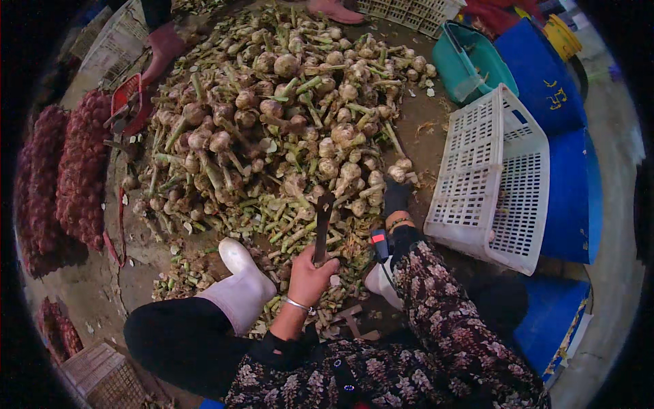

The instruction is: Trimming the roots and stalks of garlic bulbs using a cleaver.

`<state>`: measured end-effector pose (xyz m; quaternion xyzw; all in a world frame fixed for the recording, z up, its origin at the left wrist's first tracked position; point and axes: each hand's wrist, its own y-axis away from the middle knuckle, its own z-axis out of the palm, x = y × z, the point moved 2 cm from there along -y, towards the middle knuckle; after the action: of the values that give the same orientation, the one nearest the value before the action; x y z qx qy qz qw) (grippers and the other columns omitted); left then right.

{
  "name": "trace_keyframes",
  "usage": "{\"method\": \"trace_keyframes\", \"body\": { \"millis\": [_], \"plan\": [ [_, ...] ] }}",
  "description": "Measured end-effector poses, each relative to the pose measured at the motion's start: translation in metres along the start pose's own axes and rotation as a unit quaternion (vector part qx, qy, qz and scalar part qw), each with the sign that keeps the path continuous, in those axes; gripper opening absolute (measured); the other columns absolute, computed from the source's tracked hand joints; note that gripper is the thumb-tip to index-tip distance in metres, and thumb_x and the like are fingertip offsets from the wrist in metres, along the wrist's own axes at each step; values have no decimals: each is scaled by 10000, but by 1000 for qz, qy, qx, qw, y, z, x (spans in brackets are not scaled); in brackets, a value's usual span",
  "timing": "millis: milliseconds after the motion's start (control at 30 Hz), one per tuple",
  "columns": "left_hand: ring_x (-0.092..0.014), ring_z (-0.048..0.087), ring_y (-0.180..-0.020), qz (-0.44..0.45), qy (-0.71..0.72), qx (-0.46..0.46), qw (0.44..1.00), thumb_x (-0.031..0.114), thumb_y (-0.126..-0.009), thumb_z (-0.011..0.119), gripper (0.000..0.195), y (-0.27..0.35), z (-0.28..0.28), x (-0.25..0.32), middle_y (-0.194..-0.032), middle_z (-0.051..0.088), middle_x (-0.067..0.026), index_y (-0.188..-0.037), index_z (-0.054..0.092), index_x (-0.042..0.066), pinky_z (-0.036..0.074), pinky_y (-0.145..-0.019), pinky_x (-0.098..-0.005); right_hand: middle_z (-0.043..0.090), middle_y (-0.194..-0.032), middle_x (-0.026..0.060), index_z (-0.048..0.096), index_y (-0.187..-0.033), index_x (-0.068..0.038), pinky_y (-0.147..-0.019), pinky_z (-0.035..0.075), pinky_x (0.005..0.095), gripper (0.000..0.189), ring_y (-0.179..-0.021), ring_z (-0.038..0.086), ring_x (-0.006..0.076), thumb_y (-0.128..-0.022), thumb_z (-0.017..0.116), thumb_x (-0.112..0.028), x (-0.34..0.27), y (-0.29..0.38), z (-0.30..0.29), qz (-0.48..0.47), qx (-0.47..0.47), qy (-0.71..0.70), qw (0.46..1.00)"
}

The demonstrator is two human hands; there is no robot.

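Note:
A large heap of garlic bulbs with stalks (255, 117) covers the ground before me. My left hand (310, 273) is closed around a dark metal blade tool (323, 220), which points up towards the heap's near edge. My right hand (397, 194), in a dark glove, reaches to the heap's right edge, just below a garlic bulb (397, 173); its fingers are not clear, so I cannot tell whether it grips anything. Cut stalk pieces (286, 225) lie between the bulbs and my white boots (245, 286).
A white plastic crate (462, 174) stands right, with a green tub (475, 64) and blue containers (541, 76) beyond. Red mesh sacks of garlic (84, 174) and a red basket (126, 94) are at left. Other people's pink boots (166, 48) show at the heap's far side.

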<state>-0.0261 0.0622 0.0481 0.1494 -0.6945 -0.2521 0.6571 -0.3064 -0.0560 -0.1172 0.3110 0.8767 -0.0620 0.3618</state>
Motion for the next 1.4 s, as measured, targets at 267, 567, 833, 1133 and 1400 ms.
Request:
{"method": "trace_keyframes", "body": {
  "millis": [267, 567, 833, 1133, 1400],
  "plan": [
    [-299, 572, -632, 156, -161, 42, 974, 218, -722, 682, 254, 9, 12, 14, -717, 584, -149, -837, 567, 24, 450, -599, -372, 544, -1147, 130, 446, -1210, -18, -894, 427, 358, 607, -1022, 535, 247, -677, 723, -103, -84, 47, -88, -161, -141, -149, 966],
    [-334, 577, -678, 341, -337, 73, 875, 148, -711, 643, 212, 57, 20, 63, -719, 562, -121, -845, 492, 81, 441, -551, -430, 569, -1138, 79, 446, -1215, -35, -897, 447, 319, 579, -1042, 545, 158, -700, 708, -63, -122, 127, -141, -409, -328, -9, 852],
    [-333, 579, -621, 364, -377, 81, 848, 95, -673, 632, 212, 81, 29, 68, -700, 556, -124, -811, 471, 79, 440, -510, -434, 595, -1069, 150, 535, -1122, -42, -912, 420, 393, 431, -1011, 552, 319, -752, 669, -216, -132, 154, -169, -432, -277, -20, 858],
    [-321, 590, -611, 385, -361, 110, 843, 58, -648, 615, 216, 85, 24, 60, -667, 550, -125, -808, 470, 80, 444, -501, -424, 581, -1078, 156, 495, -1161, -19, -872, 442, 390, 474, -985, 556, 344, -757, 668, -197, -158, 184, -191, -415, -292, 1, 862],
    [-384, 597, -686, 101, -423, 70, 898, 132, -732, 563, 125, 16, -7, -19, -744, 616, -185, -831, 530, 64, 453, -592, -488, 601, -1061, 140, 516, -1140, -17, -809, 484, 357, 464, -939, 603, 268, -742, 683, -188, -190, 175, -226, -394, -315, -82, 860]
  ]
}}
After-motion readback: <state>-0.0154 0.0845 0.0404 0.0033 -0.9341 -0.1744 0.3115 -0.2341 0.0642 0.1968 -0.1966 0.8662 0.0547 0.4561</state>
